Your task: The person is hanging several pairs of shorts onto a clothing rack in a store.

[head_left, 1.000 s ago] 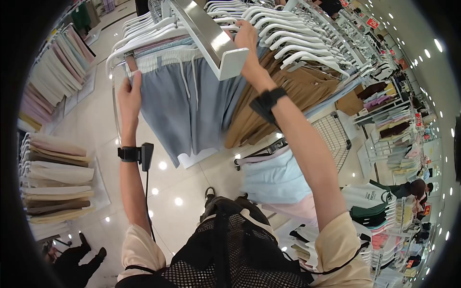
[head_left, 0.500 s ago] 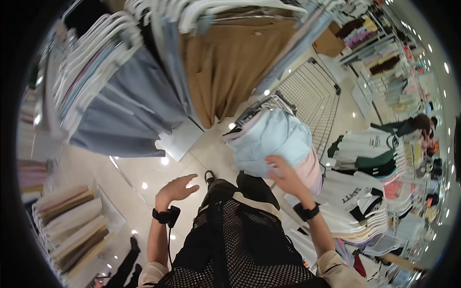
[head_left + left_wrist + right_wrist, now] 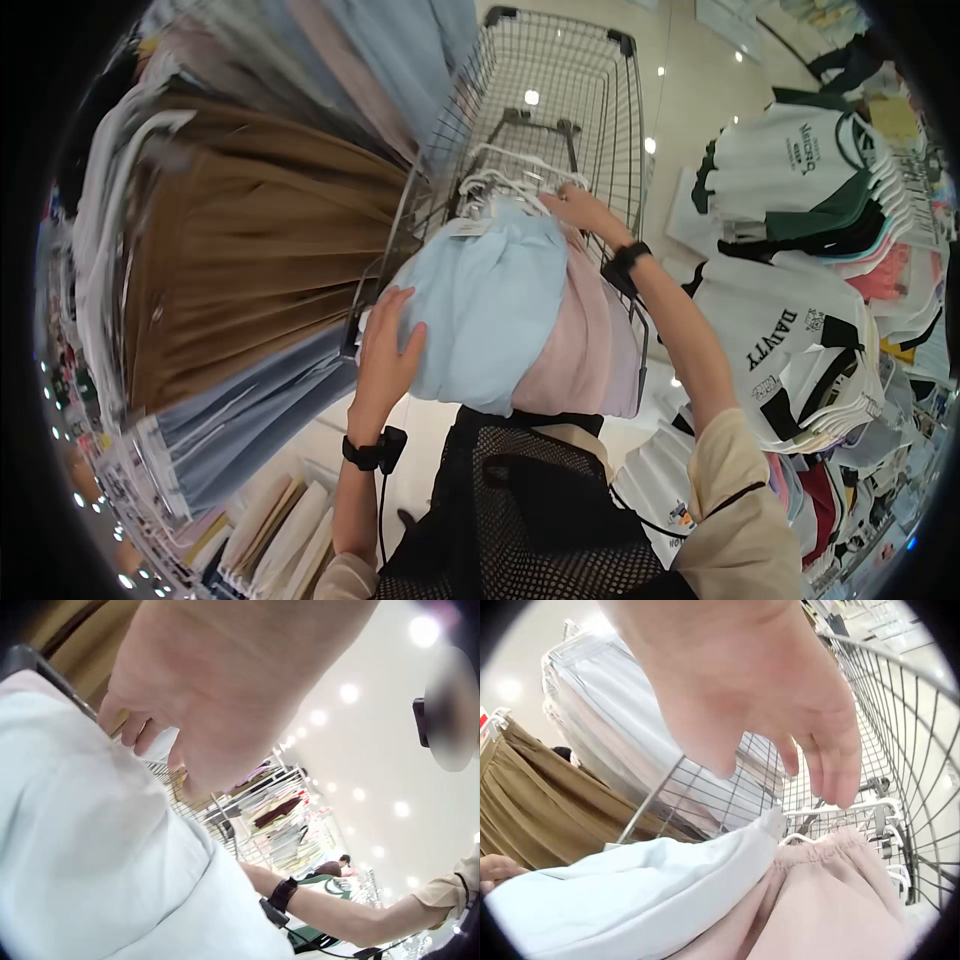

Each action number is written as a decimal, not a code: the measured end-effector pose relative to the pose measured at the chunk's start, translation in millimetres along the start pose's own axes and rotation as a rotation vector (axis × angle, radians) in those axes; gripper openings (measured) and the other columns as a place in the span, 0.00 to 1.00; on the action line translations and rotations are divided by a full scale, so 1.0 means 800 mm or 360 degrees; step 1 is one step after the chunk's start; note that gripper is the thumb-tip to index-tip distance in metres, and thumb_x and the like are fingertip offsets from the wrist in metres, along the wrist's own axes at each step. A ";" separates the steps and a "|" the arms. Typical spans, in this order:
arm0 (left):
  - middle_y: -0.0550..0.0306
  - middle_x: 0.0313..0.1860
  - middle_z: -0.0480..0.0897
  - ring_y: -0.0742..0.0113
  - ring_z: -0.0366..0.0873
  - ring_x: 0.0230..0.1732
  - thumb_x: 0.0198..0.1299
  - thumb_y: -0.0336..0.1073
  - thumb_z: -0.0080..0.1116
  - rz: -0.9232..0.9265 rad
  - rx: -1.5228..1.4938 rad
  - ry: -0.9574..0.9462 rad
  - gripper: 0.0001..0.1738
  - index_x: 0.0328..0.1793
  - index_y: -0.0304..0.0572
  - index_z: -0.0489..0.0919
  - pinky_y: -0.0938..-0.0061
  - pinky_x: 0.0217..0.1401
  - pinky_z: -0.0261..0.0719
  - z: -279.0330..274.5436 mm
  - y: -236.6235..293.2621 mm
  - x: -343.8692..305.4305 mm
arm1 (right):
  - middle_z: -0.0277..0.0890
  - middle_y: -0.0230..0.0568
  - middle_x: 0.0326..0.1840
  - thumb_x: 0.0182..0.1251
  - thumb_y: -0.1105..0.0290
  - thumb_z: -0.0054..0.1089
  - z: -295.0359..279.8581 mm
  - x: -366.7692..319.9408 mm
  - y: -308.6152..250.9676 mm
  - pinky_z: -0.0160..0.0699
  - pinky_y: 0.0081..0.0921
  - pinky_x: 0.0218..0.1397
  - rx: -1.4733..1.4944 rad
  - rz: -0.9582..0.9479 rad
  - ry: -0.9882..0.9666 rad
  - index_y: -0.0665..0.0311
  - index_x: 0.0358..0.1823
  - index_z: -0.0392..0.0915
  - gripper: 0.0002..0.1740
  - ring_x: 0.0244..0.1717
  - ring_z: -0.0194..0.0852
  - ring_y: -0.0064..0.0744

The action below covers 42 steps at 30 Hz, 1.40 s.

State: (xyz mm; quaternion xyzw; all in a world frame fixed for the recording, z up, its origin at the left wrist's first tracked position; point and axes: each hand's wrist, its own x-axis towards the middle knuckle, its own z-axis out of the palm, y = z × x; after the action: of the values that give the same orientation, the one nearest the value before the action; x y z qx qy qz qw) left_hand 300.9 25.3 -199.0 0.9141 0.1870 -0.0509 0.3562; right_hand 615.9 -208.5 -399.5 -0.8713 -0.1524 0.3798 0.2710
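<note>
A wire shopping cart point(image 3: 612, 110) holds a pile of garments on white hangers point(image 3: 510, 180). On top lies a light blue garment point(image 3: 480, 300) with a small tag at its waist; a pink one point(image 3: 575, 350) with a gathered elastic waist shows beside it. My left hand point(image 3: 388, 350) is at the near left side of the blue garment, fingers extended and thumb apart. Over the hangers, at the far end of the pile, is my right hand point(image 3: 585, 215). In the right wrist view its loosely bent fingers point(image 3: 829, 769) point down with nothing between them.
Left of the cart hangs a rack of brown trousers point(image 3: 260, 260), with grey-blue ones point(image 3: 255, 400) nearer me. White printed shirts point(image 3: 770, 330) hang on a rack to the right. Pale garments point(image 3: 270, 530) hang at the lower left.
Both hands have left the blue-grey trousers on the rack and come down to the cart. The view has turned right and the cart is now straight ahead. The right hand has reached forward to the hangers.
</note>
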 end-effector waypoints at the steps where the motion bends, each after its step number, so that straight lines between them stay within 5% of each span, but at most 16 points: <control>1: 0.38 0.75 0.69 0.40 0.66 0.76 0.68 0.36 0.59 -0.0072 0.0049 -0.0002 0.27 0.74 0.42 0.72 0.55 0.78 0.63 0.013 0.001 0.008 | 0.84 0.61 0.50 0.66 0.31 0.56 -0.004 0.003 -0.020 0.80 0.38 0.56 0.0047 0.0165 -0.0348 0.77 0.60 0.77 0.48 0.52 0.84 0.52; 4: 0.38 0.79 0.64 0.40 0.60 0.79 0.68 0.37 0.60 -0.0156 0.0285 -0.0066 0.31 0.77 0.44 0.69 0.53 0.81 0.57 0.041 -0.008 0.017 | 0.83 0.61 0.53 0.64 0.30 0.57 0.027 0.013 -0.028 0.80 0.41 0.58 -0.0143 -0.0196 -0.0539 0.77 0.58 0.79 0.49 0.53 0.84 0.56; 11: 0.39 0.80 0.64 0.40 0.61 0.79 0.68 0.38 0.61 -0.0353 0.0250 -0.0205 0.31 0.77 0.43 0.70 0.54 0.80 0.58 0.034 -0.002 0.041 | 0.84 0.58 0.50 0.63 0.42 0.66 0.012 -0.029 -0.040 0.80 0.41 0.53 -0.0199 -0.0253 -0.0184 0.70 0.58 0.75 0.37 0.49 0.84 0.55; 14: 0.38 0.80 0.65 0.40 0.63 0.79 0.68 0.37 0.60 -0.0373 0.0222 -0.0231 0.31 0.77 0.42 0.69 0.55 0.80 0.60 0.035 0.010 0.067 | 0.83 0.58 0.48 0.65 0.51 0.68 0.006 -0.030 -0.030 0.79 0.41 0.51 0.0093 -0.0381 -0.0392 0.67 0.56 0.75 0.29 0.46 0.84 0.53; 18: 0.39 0.80 0.65 0.44 0.62 0.80 0.72 0.37 0.57 -0.0261 0.0147 -0.0183 0.31 0.79 0.39 0.66 0.57 0.81 0.59 0.043 0.011 0.093 | 0.84 0.51 0.46 0.69 0.59 0.66 -0.029 -0.073 -0.069 0.79 0.40 0.51 0.0487 -0.0746 -0.0202 0.61 0.53 0.77 0.18 0.45 0.84 0.52; 22: 0.41 0.83 0.62 0.50 0.59 0.83 0.77 0.41 0.52 -0.0289 -0.0564 0.0065 0.35 0.85 0.40 0.57 0.59 0.83 0.55 0.043 -0.001 0.109 | 0.84 0.46 0.43 0.69 0.62 0.65 -0.062 -0.149 -0.116 0.80 0.39 0.49 0.0766 -0.1201 -0.0215 0.57 0.51 0.78 0.13 0.44 0.83 0.51; 25: 0.42 0.84 0.60 0.51 0.55 0.84 0.77 0.48 0.54 -0.0355 -0.1044 0.0036 0.39 0.86 0.40 0.55 0.61 0.83 0.55 0.013 0.050 0.126 | 0.82 0.42 0.43 0.68 0.66 0.66 -0.087 -0.210 -0.138 0.79 0.38 0.48 0.0754 -0.1464 -0.0217 0.58 0.50 0.79 0.12 0.44 0.82 0.47; 29: 0.43 0.79 0.66 0.55 0.66 0.78 0.68 0.47 0.65 0.0029 -0.1179 -0.0614 0.44 0.85 0.46 0.59 0.61 0.83 0.56 -0.019 0.062 0.109 | 0.75 0.35 0.34 0.62 0.69 0.69 -0.115 -0.277 -0.145 0.76 0.35 0.40 0.0361 -0.1690 -0.0103 0.57 0.46 0.82 0.12 0.37 0.77 0.40; 30: 0.49 0.75 0.71 0.58 0.69 0.74 0.60 0.43 0.72 -0.0060 -0.1153 -0.0739 0.47 0.84 0.47 0.63 0.63 0.81 0.61 -0.025 0.066 0.102 | 0.71 0.34 0.33 0.61 0.69 0.69 -0.120 -0.291 -0.148 0.75 0.35 0.37 0.0318 -0.1734 -0.0052 0.56 0.46 0.81 0.12 0.34 0.75 0.38; 32: 0.51 0.72 0.73 0.57 0.71 0.72 0.57 0.39 0.73 0.0002 -0.0993 -0.0703 0.47 0.83 0.47 0.65 0.64 0.78 0.65 -0.032 0.088 0.081 | 0.64 0.33 0.29 0.59 0.71 0.67 -0.122 -0.320 -0.155 0.73 0.34 0.32 0.0235 -0.1809 0.0046 0.55 0.45 0.80 0.12 0.29 0.71 0.35; 35: 0.49 0.69 0.75 0.54 0.73 0.69 0.52 0.31 0.74 0.0176 -0.0637 -0.0273 0.45 0.79 0.45 0.69 0.63 0.72 0.72 -0.040 0.137 0.038 | 0.62 0.30 0.27 0.55 0.70 0.73 -0.100 -0.365 -0.174 0.71 0.32 0.29 0.0207 -0.1823 0.0218 0.55 0.42 0.83 0.13 0.27 0.70 0.32; 38: 0.46 0.69 0.74 0.50 0.72 0.69 0.51 0.31 0.73 0.0247 -0.0400 0.0125 0.42 0.76 0.41 0.70 0.62 0.68 0.73 -0.058 0.151 -0.025 | 0.72 0.33 0.34 0.64 0.71 0.68 -0.073 -0.402 -0.204 0.76 0.33 0.31 0.0473 -0.1602 0.0228 0.58 0.49 0.80 0.13 0.34 0.77 0.35; 42: 0.46 0.69 0.73 0.50 0.72 0.70 0.49 0.33 0.76 0.0149 -0.0536 0.0034 0.51 0.79 0.39 0.62 0.62 0.70 0.72 -0.072 0.176 -0.142 | 0.80 0.41 0.46 0.73 0.67 0.63 -0.016 -0.467 -0.265 0.82 0.33 0.43 0.1145 -0.1138 0.0130 0.64 0.58 0.74 0.17 0.45 0.83 0.42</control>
State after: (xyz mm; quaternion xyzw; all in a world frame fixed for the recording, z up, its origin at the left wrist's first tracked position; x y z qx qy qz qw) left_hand 246.5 -65.7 -41.7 0.8496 0.1539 0.0075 0.5044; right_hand 364.8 -217.8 -51.0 -0.6302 -0.2900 0.2574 0.6726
